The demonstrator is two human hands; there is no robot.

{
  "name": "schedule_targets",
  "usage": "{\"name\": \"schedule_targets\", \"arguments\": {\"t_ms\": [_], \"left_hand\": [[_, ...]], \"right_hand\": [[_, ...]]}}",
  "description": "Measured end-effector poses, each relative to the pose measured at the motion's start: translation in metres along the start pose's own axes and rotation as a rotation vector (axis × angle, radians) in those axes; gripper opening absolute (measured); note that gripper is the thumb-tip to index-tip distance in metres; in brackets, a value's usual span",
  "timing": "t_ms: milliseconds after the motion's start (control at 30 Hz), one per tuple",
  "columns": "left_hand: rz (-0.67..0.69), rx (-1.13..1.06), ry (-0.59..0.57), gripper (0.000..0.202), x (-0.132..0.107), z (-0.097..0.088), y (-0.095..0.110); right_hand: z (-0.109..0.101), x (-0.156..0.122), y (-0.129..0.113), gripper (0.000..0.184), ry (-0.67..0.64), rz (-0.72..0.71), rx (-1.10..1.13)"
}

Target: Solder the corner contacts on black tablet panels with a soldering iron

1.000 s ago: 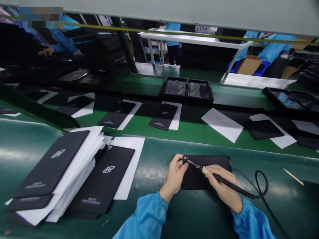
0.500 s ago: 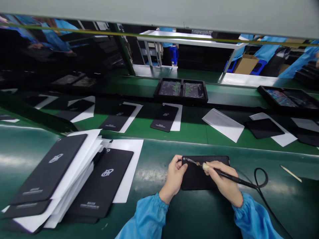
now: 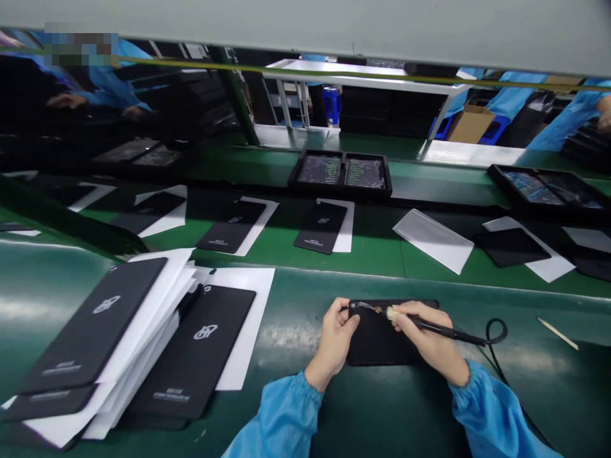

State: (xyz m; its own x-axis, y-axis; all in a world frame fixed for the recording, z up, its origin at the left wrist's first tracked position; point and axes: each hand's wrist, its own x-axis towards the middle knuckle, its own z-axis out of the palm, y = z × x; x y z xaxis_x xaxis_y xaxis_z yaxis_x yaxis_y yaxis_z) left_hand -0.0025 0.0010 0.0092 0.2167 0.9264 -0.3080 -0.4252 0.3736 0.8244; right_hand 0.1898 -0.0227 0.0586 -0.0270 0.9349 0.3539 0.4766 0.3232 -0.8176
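**Pen-style tool (image 3: 442, 330) at corner of black panel (image 3: 375, 343)**

Right hand (image 3: 432, 340): fingers closed around tool handle, tip at panel's upper-left corner; contact unclear. Left hand (image 3: 335, 338): thumb and fingers pinching same corner. Panel lies on green bench (image 3: 286, 420). Wooden stick (image 3: 557, 333) off to the right. Stacked covers (image 3: 95, 324) interleaved with white sheets (image 3: 155, 292), far left.

You have 1 black rectangular panel (image 3: 377, 343) lying right of center in the frame's lower half, long edges running sideways. Your pen-shaped black tool (image 3: 434, 328) slants over it, metal tip near the panel's upper-left corner.
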Motion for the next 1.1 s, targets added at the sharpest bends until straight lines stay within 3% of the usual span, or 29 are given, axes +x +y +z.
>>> {"name": "schedule_targets", "arguments": {"t_ms": [933, 1000, 1100], "left_hand": [[0.007, 0.005, -0.031, 0.029, 0.000, -0.002, -0.003], [0.011, 0.012, -0.028, 0.028, 0.000, -0.002, -0.002], [0.009, 0.015, -0.026, 0.028, 0.000, -0.001, 0.001]], "right_hand": [[-0.005, 0.010, 0.001, 0.012, -0.120, 0.013, 0.031], [-0.005, 0.008, -0.002, 0.011, -0.089, -0.023, 0.015], [-0.006, -0.001, -0.003, 0.007, 0.061, -0.060, -0.018]]}}
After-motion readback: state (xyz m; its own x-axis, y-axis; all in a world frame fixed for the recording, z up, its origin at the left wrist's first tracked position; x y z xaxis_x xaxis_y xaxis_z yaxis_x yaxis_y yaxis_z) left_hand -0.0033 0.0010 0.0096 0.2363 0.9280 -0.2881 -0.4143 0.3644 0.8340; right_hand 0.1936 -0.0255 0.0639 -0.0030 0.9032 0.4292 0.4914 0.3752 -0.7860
